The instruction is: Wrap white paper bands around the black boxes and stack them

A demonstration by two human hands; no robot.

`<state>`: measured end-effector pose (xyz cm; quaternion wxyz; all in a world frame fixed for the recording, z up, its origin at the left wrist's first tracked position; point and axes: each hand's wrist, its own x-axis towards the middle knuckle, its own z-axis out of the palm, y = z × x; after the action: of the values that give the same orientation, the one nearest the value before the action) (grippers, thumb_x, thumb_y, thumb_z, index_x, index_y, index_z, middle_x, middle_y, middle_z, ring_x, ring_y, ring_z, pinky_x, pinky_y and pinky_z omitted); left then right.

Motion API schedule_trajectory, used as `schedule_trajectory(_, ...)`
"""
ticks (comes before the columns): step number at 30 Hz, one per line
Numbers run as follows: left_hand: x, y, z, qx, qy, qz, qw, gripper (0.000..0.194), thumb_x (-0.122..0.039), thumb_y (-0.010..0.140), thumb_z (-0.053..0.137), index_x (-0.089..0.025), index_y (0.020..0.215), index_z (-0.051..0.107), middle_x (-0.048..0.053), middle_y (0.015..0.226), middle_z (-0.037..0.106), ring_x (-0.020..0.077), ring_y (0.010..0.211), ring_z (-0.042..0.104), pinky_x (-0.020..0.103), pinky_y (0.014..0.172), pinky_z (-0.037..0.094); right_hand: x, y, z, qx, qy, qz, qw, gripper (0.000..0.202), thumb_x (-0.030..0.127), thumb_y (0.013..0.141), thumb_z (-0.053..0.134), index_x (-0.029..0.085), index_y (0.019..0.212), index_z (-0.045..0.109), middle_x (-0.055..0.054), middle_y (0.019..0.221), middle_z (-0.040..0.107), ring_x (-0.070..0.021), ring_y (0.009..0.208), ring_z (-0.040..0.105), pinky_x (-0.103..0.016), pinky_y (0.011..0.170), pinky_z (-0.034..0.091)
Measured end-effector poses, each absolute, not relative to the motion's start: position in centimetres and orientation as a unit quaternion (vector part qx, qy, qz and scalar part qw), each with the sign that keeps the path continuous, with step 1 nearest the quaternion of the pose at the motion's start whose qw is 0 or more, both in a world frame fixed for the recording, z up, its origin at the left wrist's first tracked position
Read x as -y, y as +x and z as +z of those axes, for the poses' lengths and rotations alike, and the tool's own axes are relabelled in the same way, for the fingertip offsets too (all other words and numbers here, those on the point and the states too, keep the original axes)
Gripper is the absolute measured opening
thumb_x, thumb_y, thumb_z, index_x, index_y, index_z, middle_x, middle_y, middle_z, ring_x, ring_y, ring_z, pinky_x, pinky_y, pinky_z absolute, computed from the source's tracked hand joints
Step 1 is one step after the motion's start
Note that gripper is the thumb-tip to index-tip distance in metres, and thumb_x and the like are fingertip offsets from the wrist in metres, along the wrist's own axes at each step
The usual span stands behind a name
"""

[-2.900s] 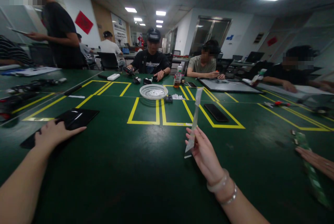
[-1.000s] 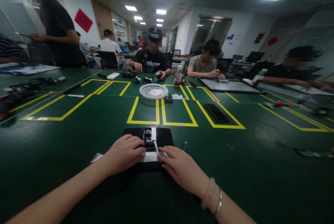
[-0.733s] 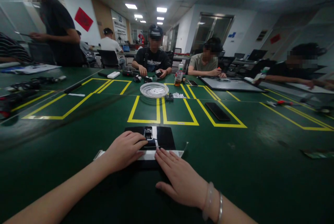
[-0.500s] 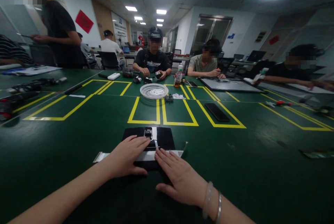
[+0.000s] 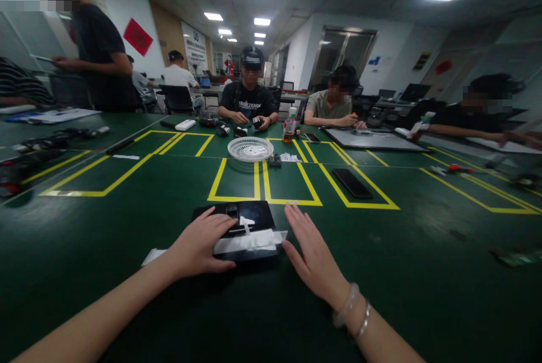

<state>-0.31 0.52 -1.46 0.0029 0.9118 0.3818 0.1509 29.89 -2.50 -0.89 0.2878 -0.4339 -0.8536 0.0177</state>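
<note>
A flat black device (image 5: pixel 258 213) lies on the green table in front of me, slightly tilted. Across its near part runs a white strip (image 5: pixel 254 240), whose left end sticks out beyond the device under my left forearm. My left hand (image 5: pixel 203 241) rests spread on the device's left side, fingers extended over the top. My right hand (image 5: pixel 311 253) is just beside the right edge, its fingers stretched out and the thumb near the strip's right end. It holds nothing. A dark square recess shows near the device's far edge, partly behind my left fingertips.
Beyond the device are yellow tape outlines (image 5: pixel 292 202), a white round basket (image 5: pixel 250 149), a bottle (image 5: pixel 289 127) and a black phone (image 5: pixel 352 183). Several people sit across the table; one person stands at the left. A green board (image 5: pixel 516 257) lies at right.
My right hand has moved off the device to its right side. The device has shifted slightly left and turned, and the strip's right end is now folded over it. My left hand stays on it.
</note>
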Motion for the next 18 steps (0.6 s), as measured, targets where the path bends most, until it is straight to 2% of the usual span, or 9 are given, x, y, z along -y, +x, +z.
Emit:
schedule_trajectory(4, -2.3, -3.6, -0.4, -0.462, 0.869, 0.174, -0.026, 0.071, -0.059, 0.080, 0.070, -0.015, 0.135, 0.055, 0.014, 0.133, 0.056, 0.0346, 0.122, 0.052, 0.057, 0.114, 0.027, 2.7, 29.8, -0.4, 0.846, -0.437, 0.020, 0.306, 0.058, 0.038, 0.102, 0.041, 0.022, 0.155, 0.022, -0.011, 0.155, 0.038, -0.0259, 0.144, 0.032, -0.053, 0.118, 0.028)
schedule_trajectory(7, -3.7, -6.9, 0.4, -0.544, 0.822, 0.164, -0.042, 0.071, -0.065, 0.081, 0.064, -0.015, 0.132, 0.057, 0.014, 0.131, 0.057, 0.0364, 0.120, 0.052, 0.058, 0.110, 0.030, 2.8, 29.7, -0.1, 0.843, -0.440, 0.029, 0.309, 0.045, 0.037, 0.101, 0.043, 0.022, 0.144, 0.044, -0.011, 0.142, 0.054, -0.0259, 0.132, 0.049, -0.052, 0.111, 0.037)
schedule_trajectory(10, -4.7, -10.2, 0.9, -0.628, 0.762, 0.152, -0.032, 0.072, -0.068, 0.083, 0.059, -0.012, 0.129, 0.060, 0.015, 0.128, 0.059, 0.0376, 0.115, 0.055, 0.054, 0.102, 0.040, 2.9, 29.6, 0.2, 0.839, -0.453, 0.046, 0.299, 0.031, 0.034, 0.102, 0.042, 0.022, 0.120, 0.062, -0.009, 0.117, 0.068, -0.0236, 0.109, 0.063, -0.044, 0.093, 0.050)
schedule_trajectory(13, -5.4, -14.0, 0.6, -0.698, 0.701, 0.149, -0.009, 0.075, -0.071, 0.086, 0.052, -0.009, 0.127, 0.063, 0.019, 0.120, 0.062, 0.0406, 0.105, 0.059, 0.054, 0.088, 0.046, 2.9, 29.6, 0.4, 0.840, -0.461, 0.067, 0.278, 0.030, 0.033, 0.102, 0.040, 0.022, 0.099, 0.068, -0.006, 0.094, 0.070, -0.0202, 0.086, 0.065, -0.036, 0.076, 0.051)
schedule_trajectory(16, -6.0, -18.4, -0.7, -0.714, 0.662, 0.218, -0.067, 0.073, -0.072, 0.079, 0.055, -0.008, 0.110, 0.072, 0.017, 0.093, 0.070, 0.0451, 0.108, 0.057, 0.057, 0.089, 0.038, 3.0, 29.5, 0.4, 0.838, -0.465, 0.086, 0.273, 0.033, 0.034, 0.102, 0.040, 0.021, 0.088, 0.067, -0.005, 0.084, 0.068, -0.0186, 0.076, 0.063, -0.032, 0.069, 0.049)
schedule_trajectory(18, -6.4, -21.2, -1.7, -0.664, 0.673, 0.296, -0.136, 0.058, -0.067, 0.074, 0.058, -0.012, 0.087, 0.075, 0.014, 0.077, 0.071, 0.0446, 0.128, 0.042, 0.058, 0.099, 0.022, 3.0, 29.5, 0.4, 0.834, -0.468, 0.100, 0.274, 0.034, 0.034, 0.102, 0.039, 0.021, 0.086, 0.066, -0.005, 0.082, 0.067, -0.0182, 0.075, 0.062, -0.031, 0.068, 0.048)
